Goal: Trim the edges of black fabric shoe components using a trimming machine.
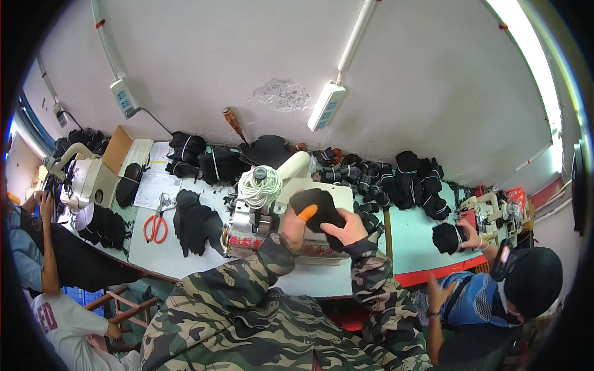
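Both arms are bent and brought together in front of the torso (pixel 291 337). The left forearm (pixel 229 272) is slanted inward and upward, while the right forearm (pixel 374 272) is held more steeply; both are covered by camouflage sleeves (pixel 275 250). The left hand (pixel 292 229) is closed, its thumb (pixel 307 212) capped in orange and angled up to the right. The right hand (pixel 351 229) is curled inward, its thumb pointed leftward; most fingers are hidden.

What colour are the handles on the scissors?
The handles are orange-red, clearest in the head view.
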`<state>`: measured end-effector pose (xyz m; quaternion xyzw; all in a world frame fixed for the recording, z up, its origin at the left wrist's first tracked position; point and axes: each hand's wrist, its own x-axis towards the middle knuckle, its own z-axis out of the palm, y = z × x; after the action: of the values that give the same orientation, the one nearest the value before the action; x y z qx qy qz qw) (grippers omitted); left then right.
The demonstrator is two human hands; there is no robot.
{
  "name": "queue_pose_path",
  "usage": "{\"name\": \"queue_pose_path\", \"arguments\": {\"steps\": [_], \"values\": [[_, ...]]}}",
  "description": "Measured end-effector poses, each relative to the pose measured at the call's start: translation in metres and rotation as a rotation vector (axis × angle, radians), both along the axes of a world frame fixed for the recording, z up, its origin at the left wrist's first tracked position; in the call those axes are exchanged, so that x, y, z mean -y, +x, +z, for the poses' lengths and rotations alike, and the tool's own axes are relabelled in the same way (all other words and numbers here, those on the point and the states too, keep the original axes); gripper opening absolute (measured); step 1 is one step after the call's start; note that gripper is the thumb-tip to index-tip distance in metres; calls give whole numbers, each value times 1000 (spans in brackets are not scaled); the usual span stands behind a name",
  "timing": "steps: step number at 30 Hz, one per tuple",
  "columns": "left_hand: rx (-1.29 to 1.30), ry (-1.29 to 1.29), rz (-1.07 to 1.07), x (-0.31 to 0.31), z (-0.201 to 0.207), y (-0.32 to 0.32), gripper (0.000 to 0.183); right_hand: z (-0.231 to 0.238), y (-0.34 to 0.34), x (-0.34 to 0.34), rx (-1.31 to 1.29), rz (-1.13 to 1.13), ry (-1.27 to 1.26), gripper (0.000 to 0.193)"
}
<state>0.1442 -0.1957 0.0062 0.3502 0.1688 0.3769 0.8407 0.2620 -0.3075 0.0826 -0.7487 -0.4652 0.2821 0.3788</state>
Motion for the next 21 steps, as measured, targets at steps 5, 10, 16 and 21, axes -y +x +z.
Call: {"name": "queue_pose_path", "arguments": {"steps": [5,10,16,21], "values": [[-567,823,92,-6,11,-25,88,-4,1,-3,577,-7,-90,55],[-684,1034,102,1,30,-16,91,-21,1,1,716,27,-47,58],[-599,1240,141,13,19,7,77,-48,11,4,654,-49,-36,54],[-606,1070,-77,37,83,-55,67,-52,50,97,-90,-437,259,40]]}}
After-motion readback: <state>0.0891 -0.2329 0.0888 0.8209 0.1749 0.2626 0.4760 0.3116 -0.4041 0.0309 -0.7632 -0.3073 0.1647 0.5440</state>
